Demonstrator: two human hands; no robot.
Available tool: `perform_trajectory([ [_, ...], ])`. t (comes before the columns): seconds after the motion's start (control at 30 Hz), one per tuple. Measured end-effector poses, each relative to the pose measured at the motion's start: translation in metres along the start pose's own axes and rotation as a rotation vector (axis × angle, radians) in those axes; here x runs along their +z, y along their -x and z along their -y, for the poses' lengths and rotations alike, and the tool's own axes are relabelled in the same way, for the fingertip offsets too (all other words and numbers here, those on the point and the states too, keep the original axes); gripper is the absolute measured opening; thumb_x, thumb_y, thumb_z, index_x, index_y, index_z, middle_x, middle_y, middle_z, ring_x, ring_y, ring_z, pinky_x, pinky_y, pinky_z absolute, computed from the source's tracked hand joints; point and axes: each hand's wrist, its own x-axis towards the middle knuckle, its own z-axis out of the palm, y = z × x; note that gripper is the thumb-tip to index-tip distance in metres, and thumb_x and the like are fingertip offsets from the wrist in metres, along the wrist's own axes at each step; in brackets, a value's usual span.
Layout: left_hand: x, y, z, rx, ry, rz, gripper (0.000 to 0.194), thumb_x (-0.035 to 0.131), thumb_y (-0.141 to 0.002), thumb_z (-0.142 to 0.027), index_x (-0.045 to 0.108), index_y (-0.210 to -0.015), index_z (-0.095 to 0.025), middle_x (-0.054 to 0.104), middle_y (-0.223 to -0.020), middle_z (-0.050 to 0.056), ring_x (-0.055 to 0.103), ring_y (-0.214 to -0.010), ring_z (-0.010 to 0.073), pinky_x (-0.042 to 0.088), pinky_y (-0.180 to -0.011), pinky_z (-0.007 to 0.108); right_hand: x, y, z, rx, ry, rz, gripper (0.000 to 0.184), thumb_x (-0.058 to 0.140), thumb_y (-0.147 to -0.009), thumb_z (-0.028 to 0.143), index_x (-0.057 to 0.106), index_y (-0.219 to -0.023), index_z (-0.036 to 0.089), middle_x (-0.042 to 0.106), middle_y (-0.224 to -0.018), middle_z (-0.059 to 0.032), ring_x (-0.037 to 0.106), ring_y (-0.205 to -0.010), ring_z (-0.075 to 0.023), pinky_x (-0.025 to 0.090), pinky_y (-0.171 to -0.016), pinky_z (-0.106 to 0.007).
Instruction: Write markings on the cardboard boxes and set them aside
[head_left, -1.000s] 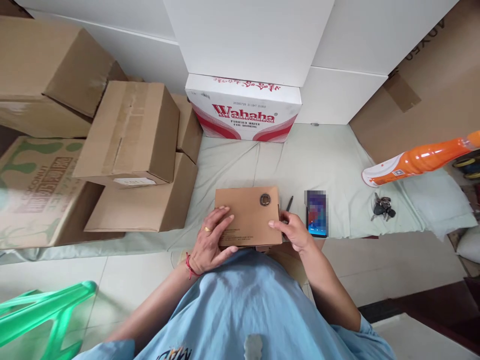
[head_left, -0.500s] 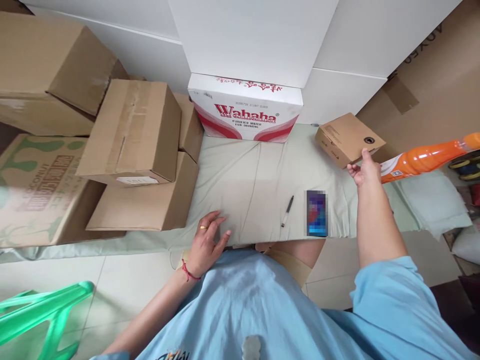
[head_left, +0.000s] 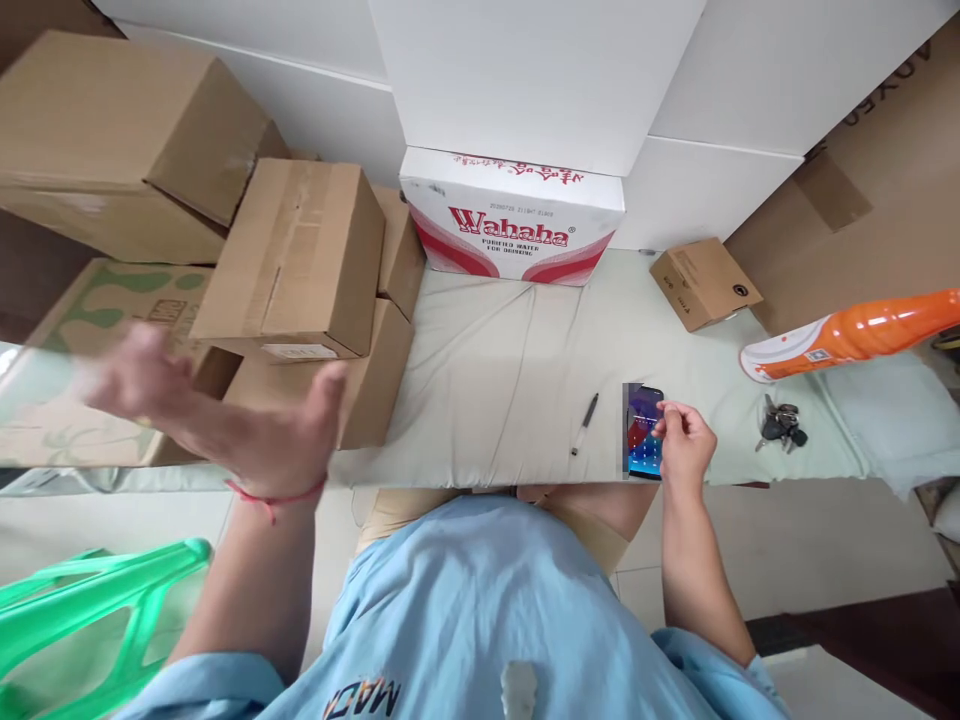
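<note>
My left hand [head_left: 240,425], smeared by motion, is raised in front of the cardboard box [head_left: 292,255] stacked on the left. Its thumb and fingers are spread and hold nothing. Over the right edge of a lit phone [head_left: 645,450] is my right hand [head_left: 686,440], fingers curled together and nothing visible in them. I cannot tell whether it touches the phone. A pen [head_left: 585,425] lies left of the phone. Further back, a small brown box [head_left: 697,285] rests on the cloth, with an orange bottle [head_left: 862,330] lying to its right.
A bunch of keys [head_left: 782,424] lies right of my right hand. The white and red Wahaha carton [head_left: 517,225] stands against the wall. More cartons [head_left: 97,130] are piled at the left. A green plastic stool [head_left: 142,600] is on the floor.
My right hand has left the small box and moved toward me, to the phone. My left hand has risen off the cloth and swung left with fingers spread. The keys now show.
</note>
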Motion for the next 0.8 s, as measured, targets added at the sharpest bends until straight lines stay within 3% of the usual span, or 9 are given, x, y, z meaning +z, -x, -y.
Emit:
perform_trajectory([
  [0.07,0.002,-0.032,-0.002,0.085,-0.212,-0.046,0.144,0.071,-0.076,-0.1,0.014,-0.174,-0.011,0.023,-0.18,0.029,0.017,-0.17,0.0525,0.011,-0.133,0.081,-0.014,0.009,-0.007,-0.01,0.035,-0.056,0.03,0.076,-0.083,0.046,0.079,-0.093,0.018,0.076,-0.076,-0.0021,0.058,-0.054,-0.012,0.05,-0.053,-0.026],
  [0.17,0.009,-0.059,-0.012,0.04,-0.293,0.165,0.129,0.057,-0.094,-0.093,0.005,-0.174,-0.006,0.013,-0.179,0.039,0.009,-0.169,0.0574,0.023,-0.11,0.084,-0.034,0.015,-0.018,-0.007,0.086,-0.105,0.029,0.077,-0.083,0.046,0.079,-0.092,0.018,0.079,-0.081,-0.0033,0.059,-0.054,-0.0114,0.05,-0.054,-0.025],
  [0.23,0.016,-0.062,-0.014,-0.022,-0.264,0.245,0.135,0.062,-0.088,-0.097,0.014,-0.174,-0.005,0.016,-0.178,0.038,0.014,-0.166,0.0629,0.027,-0.109,0.086,-0.044,0.019,-0.024,0.003,0.102,-0.114,0.031,0.077,-0.082,0.047,0.078,-0.091,0.019,0.08,-0.083,-0.0039,0.06,-0.054,-0.011,0.051,-0.055,-0.025],
  [0.33,0.022,-0.054,-0.012,-0.08,-0.204,0.195,0.134,0.084,-0.072,-0.09,0.036,-0.171,-0.013,0.037,-0.175,0.021,0.034,-0.159,0.0569,0.032,-0.125,0.082,-0.052,0.026,-0.029,0.022,0.083,-0.116,0.034,0.077,-0.082,0.051,0.077,-0.093,0.019,0.081,-0.085,-0.0045,0.059,-0.054,-0.0111,0.052,-0.054,-0.025],
  [0.4,0.021,-0.038,-0.016,-0.052,-0.191,0.14,0.125,0.093,-0.069,-0.074,0.043,-0.165,-0.011,0.046,-0.167,0.018,0.041,-0.153,0.0519,0.035,-0.127,0.078,-0.053,0.029,-0.028,0.025,0.06,-0.122,0.035,0.077,-0.083,0.052,0.077,-0.094,0.019,0.08,-0.085,-0.0042,0.059,-0.054,-0.0109,0.052,-0.054,-0.025],
  [0.5,0.015,0.003,-0.036,0.11,-0.125,0.114,0.117,0.093,-0.07,-0.062,0.047,-0.162,-0.006,0.047,-0.163,0.026,0.044,-0.15,0.0526,0.037,-0.126,0.077,-0.049,0.033,-0.022,0.008,0.034,-0.137,0.034,0.077,-0.084,0.052,0.076,-0.092,0.019,0.08,-0.086,-0.0036,0.057,-0.055,-0.0097,0.05,-0.054,-0.024],
  [0.57,0.013,0.041,-0.056,0.207,-0.034,0.157,0.108,0.09,-0.076,-0.061,0.045,-0.162,-0.013,0.045,-0.165,0.025,0.044,-0.153,0.0502,0.039,-0.127,0.074,-0.041,0.036,-0.016,-0.008,0.019,-0.125,0.033,0.075,-0.085,0.052,0.075,-0.092,0.02,0.079,-0.087,-0.0033,0.055,-0.055,-0.0091,0.048,-0.054,-0.023],
  [0.7,0.024,0.108,-0.083,0.251,0.075,0.336,0.099,0.09,-0.082,-0.06,0.044,-0.162,-0.025,0.031,-0.174,0.023,0.041,-0.158,0.0485,0.047,-0.123,0.067,-0.016,0.046,-0.004,-0.03,-0.006,-0.016,0.032,0.072,-0.088,0.052,0.076,-0.095,0.02,0.08,-0.088,-0.0038,0.055,-0.056,-0.0095,0.046,-0.053,-0.023],
  [0.8,0.037,0.133,-0.078,0.191,0.179,0.502,0.103,0.084,-0.086,-0.071,0.039,-0.166,-0.024,0.031,-0.174,0.027,0.041,-0.161,0.0489,0.05,-0.121,0.066,0.004,0.06,0.005,-0.039,-0.02,0.097,0.033,0.072,-0.09,0.053,0.077,-0.095,0.021,0.08,-0.089,-0.0042,0.057,-0.057,-0.0101,0.049,-0.055,-0.024],
])
